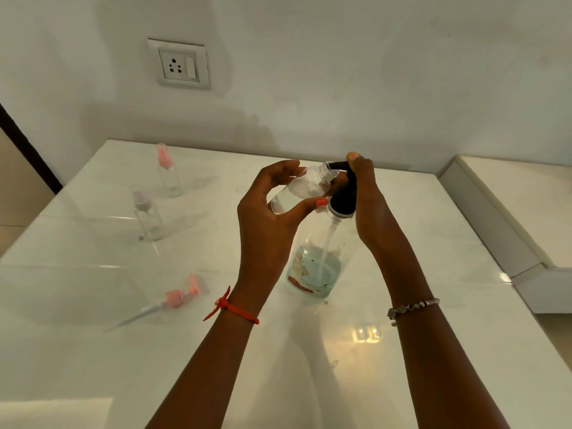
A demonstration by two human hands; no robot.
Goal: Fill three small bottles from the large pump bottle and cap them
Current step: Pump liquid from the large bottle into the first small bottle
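Note:
My left hand (266,218) holds a small clear bottle (301,190) tilted, its open neck right at the black pump nozzle. My right hand (365,199) wraps the black pump head (342,201) of the large clear pump bottle (318,258), which stands on the white table (402,366) with some liquid in its lower part. Two other small bottles stand at the left: one with a pink spray cap (168,171) and one with a pale cap (148,216). A loose pink spray cap with its dip tube (173,300) lies on the table at the left front.
A wall socket (179,65) is on the wall behind. A raised white ledge (507,224) runs along the table's right side. A dark door frame edge (28,147) shows at the far left.

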